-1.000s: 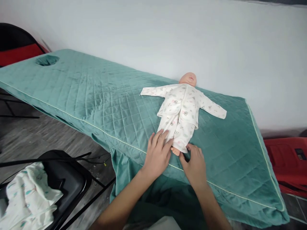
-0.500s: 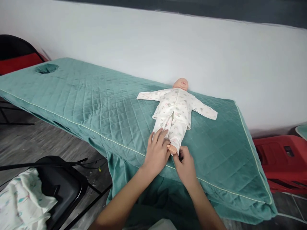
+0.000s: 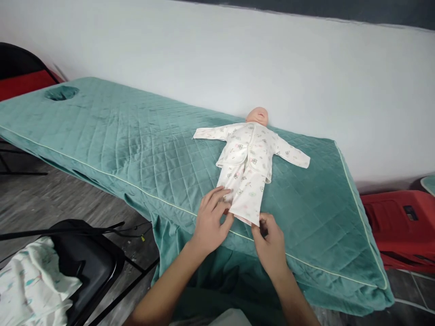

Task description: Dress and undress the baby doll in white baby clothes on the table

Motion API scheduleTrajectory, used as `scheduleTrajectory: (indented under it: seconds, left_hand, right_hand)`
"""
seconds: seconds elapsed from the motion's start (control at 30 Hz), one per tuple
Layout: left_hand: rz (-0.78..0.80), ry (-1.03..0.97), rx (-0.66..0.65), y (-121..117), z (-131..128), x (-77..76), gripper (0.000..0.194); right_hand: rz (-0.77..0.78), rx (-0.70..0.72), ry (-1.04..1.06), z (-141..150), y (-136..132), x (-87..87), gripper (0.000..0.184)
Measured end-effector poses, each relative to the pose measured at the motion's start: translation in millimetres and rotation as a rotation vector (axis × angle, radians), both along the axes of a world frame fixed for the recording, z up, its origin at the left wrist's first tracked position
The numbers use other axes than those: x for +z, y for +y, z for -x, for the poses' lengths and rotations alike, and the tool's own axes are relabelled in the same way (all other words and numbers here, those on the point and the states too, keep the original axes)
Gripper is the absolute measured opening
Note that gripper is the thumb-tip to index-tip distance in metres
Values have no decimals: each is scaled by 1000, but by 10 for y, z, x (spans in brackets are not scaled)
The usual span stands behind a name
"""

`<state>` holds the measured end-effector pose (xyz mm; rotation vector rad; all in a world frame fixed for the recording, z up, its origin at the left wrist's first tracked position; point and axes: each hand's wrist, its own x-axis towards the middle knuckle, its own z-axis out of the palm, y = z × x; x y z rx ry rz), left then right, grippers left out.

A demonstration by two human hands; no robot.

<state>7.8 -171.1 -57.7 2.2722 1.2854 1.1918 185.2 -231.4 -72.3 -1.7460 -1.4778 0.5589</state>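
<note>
A baby doll (image 3: 257, 115) lies on its back on a teal quilted table (image 3: 136, 136), head toward the wall, arms spread. It wears a white printed shirt (image 3: 249, 147) and matching white trousers (image 3: 246, 192). My left hand (image 3: 210, 222) pinches the hem of the trouser leg on the left side. My right hand (image 3: 270, 242) pinches the hem of the other leg near the table's front edge. The doll's feet are hidden under the cloth.
A black folding chair (image 3: 88, 262) at the lower left holds a heap of white printed cloth (image 3: 30, 285). A red object (image 3: 397, 222) sits on the floor at the right. Another chair with a red seat (image 3: 20, 81) stands at the far left. A white wall runs behind the table.
The trouser legs have been drawn down toward the front edge and now cover the doll's foot that showed earlier. Both hands shifted from lying at the feet to pinching the hems.
</note>
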Motion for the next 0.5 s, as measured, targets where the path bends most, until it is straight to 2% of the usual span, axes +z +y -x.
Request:
scheduleTrajectory:
  seconds: [0.13, 0.23, 0.3, 0.37, 0.5]
  left_hand:
    - [-29, 13, -17, -66, -29, -58, 9]
    - [-41, -30, -76, -113, 31, -150, 21]
    - [-37, -107, -86, -143, 128, -231, 31]
    - [-18, -177, -50, -157, 239, -317, 38]
    - [86, -172, 65, -98, 359, -448, 40]
  right_hand:
    - [-47, 39, -207, -31, -62, -95, 8]
    - [-86, 43, -306, -65, -107, -104, 6]
    - [-155, 35, -322, -64, -134, -55, 6]
    - [-255, 52, -333, -18, -135, 29, 14]
    - [-371, 222, -382, 204, 16, 222, 29]
